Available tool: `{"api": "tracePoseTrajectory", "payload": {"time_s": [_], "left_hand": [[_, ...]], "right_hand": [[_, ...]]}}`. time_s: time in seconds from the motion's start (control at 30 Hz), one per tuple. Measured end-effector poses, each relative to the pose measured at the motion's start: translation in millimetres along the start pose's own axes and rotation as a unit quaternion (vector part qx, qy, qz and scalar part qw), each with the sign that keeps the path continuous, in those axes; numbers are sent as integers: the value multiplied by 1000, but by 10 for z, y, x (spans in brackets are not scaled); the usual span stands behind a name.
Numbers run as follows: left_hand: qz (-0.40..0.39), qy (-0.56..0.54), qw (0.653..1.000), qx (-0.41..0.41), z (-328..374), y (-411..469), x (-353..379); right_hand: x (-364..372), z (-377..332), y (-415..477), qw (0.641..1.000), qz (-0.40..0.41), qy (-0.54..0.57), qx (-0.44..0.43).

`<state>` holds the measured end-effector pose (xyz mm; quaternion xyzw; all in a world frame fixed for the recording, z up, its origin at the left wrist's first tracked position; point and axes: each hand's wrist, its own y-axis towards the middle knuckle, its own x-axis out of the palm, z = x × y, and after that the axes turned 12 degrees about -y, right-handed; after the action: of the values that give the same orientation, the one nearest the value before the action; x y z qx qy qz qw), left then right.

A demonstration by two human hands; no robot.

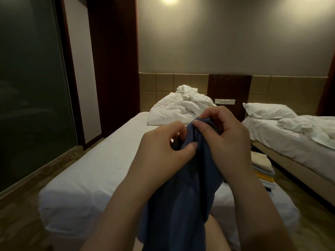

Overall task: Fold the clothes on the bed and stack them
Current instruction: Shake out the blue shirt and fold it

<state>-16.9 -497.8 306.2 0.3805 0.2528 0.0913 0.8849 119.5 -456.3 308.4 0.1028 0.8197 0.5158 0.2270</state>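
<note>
Garment (183, 187) is hanging in the air in front of me, over the near end of the bed (101, 160), not lying on it. Both hands are holding its top edge, close together. The left hand (163, 147) is pinching a bunch of cloth between thumb and curled fingers (188, 147). The right hand (228, 134) is pinching the edge just beside it.

I'm reading this as hunting for a seam or corner before spreading it out. Holding it high is letting its own weight pull it straight.

The cloth is dark blue, thin and soft, draping in long loose folds. I can't tell what kind of garment it is.

The stack (264, 171) is sitting by the bed's right edge, partly behind my right forearm: flat folded pieces, cream on top, yellow and white under. It's probably parked there within reach for the next piece.

A crumpled white duvet (181, 107) is heaped at the head end. A second bed (290, 142) with a pillow (268, 110) is standing to the right.
</note>
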Motion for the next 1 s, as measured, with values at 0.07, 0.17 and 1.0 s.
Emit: {"api": "tracePoseTrajectory", "payload": {"time_s": [0.07, 0.17, 1.0], "left_hand": [[-12, 17, 1000, -4, 7, 6, 16], [-59, 40, 997, -39, 5, 4, 40], [58, 101, 992, 47, -196, -106, 251]], "right_hand": [[0, 12, -5, 1000, 7, -13, -2], [-17, 37, -5, 1000, 12, -26, -2], [-109, 137, -19, 995, 1, -67, 74]]}}
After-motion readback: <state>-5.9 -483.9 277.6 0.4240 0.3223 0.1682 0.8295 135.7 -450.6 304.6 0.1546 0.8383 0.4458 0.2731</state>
